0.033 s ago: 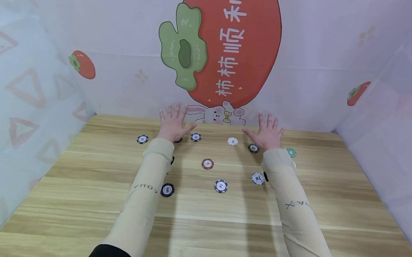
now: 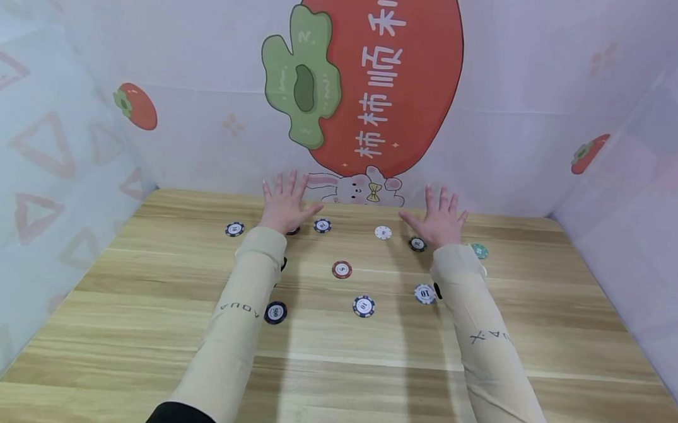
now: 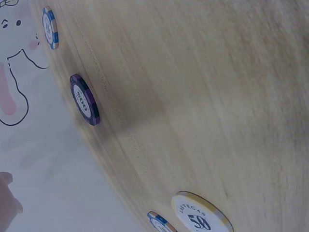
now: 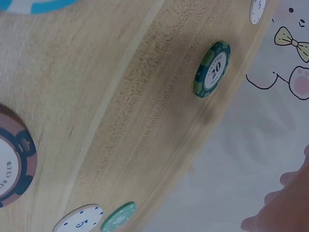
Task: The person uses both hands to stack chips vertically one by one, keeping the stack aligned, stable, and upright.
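Observation:
My left hand (image 2: 285, 207) is held out near the table's far edge, fingers spread and holding nothing. A dark 500 chip (image 3: 85, 99) lies below it, mostly covered by the hand in the head view. My right hand (image 2: 438, 223) is likewise stretched out with fingers apart, nothing in it. Nearest to it is a green 20 chip (image 4: 212, 69). Between the hands lie a blue-edged poker chip (image 2: 322, 226) and a white chip (image 2: 383, 233). Closer to me are a red 5 chip (image 2: 342, 270), a blue-and-white 10 chip (image 2: 364, 306) and a black 500 chip (image 2: 276, 313).
A wooden table (image 2: 332, 375) carries the flat chips. Another blue-edged chip (image 2: 234, 229) lies left of the left hand. A light blue 10 chip (image 2: 424, 294) and a teal chip (image 2: 478, 251) lie beside the right sleeve. The sleeves partly hide several chips. A printed cloth (image 2: 210, 48) hangs behind.

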`<state>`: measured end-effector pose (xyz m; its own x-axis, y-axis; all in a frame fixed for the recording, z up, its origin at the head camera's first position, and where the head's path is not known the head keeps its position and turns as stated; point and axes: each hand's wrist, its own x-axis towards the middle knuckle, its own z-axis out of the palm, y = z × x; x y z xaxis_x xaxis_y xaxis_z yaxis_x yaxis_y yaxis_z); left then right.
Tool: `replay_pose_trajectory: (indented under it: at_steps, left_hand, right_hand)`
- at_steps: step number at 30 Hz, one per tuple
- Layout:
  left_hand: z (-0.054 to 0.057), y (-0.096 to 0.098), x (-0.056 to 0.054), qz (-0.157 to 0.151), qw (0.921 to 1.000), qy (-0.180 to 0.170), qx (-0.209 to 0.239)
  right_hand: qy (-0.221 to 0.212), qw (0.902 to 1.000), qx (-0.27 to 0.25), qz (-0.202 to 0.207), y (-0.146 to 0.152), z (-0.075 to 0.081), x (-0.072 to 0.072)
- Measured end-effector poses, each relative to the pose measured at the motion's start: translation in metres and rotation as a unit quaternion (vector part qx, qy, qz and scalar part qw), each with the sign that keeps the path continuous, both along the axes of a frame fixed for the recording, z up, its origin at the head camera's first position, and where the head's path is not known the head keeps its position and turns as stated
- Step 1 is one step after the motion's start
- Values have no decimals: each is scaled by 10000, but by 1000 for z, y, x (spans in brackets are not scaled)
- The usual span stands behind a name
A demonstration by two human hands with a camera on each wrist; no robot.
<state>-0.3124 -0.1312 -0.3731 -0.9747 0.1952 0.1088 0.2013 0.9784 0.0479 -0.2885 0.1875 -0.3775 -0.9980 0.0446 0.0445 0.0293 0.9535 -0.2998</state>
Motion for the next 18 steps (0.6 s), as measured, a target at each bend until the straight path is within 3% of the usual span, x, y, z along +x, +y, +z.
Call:
replay_pose_trajectory:
  at_steps: [6, 12, 18]
  left_hand:
    - [-1, -1, 0, -313, 9991, -205, 220]
    - [1, -1, 3, -878, 9955, -353, 77]
    - [7, 3, 15, -1631, 9852, -532, 19]
  right_hand:
    - [107, 9997, -55, 207, 1, 2, 2]
    - [-44, 9971, -359, 675, -4, 9, 6]
    - [-311, 9943, -436, 926, -10, 15, 13]
